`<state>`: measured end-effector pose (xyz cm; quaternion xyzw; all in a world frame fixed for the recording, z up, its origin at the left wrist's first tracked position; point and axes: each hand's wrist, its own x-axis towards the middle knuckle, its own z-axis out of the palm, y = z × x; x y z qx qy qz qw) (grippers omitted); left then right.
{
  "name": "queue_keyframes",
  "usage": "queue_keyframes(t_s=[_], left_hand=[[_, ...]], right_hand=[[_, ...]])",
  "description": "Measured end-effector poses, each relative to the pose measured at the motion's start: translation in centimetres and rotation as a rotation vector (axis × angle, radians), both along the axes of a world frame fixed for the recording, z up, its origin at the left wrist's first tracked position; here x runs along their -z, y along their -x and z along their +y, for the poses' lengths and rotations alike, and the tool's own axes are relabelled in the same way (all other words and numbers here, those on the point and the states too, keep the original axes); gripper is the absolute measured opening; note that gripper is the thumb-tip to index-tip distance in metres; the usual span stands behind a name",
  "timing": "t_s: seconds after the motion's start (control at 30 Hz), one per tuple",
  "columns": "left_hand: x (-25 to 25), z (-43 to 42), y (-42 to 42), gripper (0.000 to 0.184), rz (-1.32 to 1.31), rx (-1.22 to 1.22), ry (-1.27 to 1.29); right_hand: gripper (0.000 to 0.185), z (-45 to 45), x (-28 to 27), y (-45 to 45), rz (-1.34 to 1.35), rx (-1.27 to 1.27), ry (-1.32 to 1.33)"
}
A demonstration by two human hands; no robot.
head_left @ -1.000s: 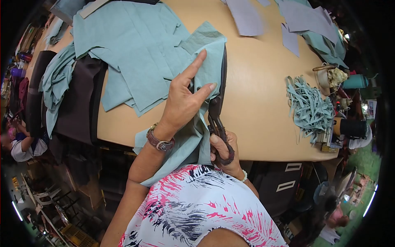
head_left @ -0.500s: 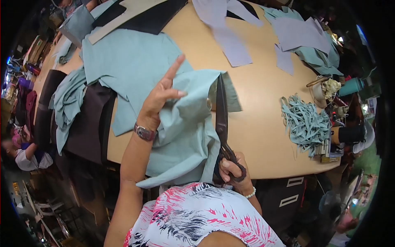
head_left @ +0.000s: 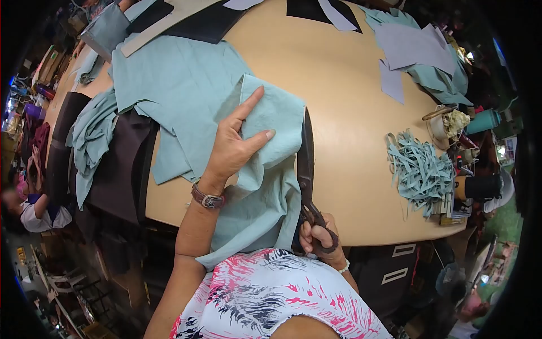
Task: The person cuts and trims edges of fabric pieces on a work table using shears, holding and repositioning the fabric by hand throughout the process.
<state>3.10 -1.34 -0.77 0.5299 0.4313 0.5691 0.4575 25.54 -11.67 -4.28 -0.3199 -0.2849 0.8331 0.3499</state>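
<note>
A piece of pale green fabric (head_left: 268, 116) rises in folds in front of my body, its lower part hanging at the table edge. My left hand (head_left: 231, 144) is on it, thumb and index finger stretched apart over the cloth; the other fingers are hidden, and the cloth appears gripped by them. Large dark shears (head_left: 305, 161) point away from me along the fabric's right edge. Fingers of my right hand (head_left: 319, 234) wrap around their handles. How far the blades are parted is unclear, since cloth covers part of them.
More green fabric (head_left: 175, 79) is spread on the tan table (head_left: 350, 186). Black cloth (head_left: 113, 169) hangs over its left side. A heap of green strips (head_left: 419, 169) sits at right, near a teal bottle (head_left: 483, 120). Grey-lilac pieces (head_left: 415, 48) lie beyond. Another person (head_left: 42, 214) is far left.
The fabric near the shears' tip has turned over and now shows a flatter face with a corner up. My left hand moved slightly right. At the back, the lilac pieces shifted away.
</note>
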Motion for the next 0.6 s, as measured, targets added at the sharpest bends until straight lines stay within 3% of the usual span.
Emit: queue_keyframes(t_s=[0.1,0.27,0.6], left_hand=[[-0.1,-0.2,0.1,0.067,0.128,0.004,-0.084],[-1.3,-0.9,0.0,0.070,0.269,0.002,-0.138],[-1.2,-2.9,-0.4,0.072,0.262,0.008,-0.194]], right_hand=[[0.036,-0.2,0.2,0.5,0.105,0.056,-0.048],[0.044,0.2,-0.3,0.9,0.053,0.039,-0.069],[0.047,0.7,-0.7,1.4,0.145,0.062,-0.092]])
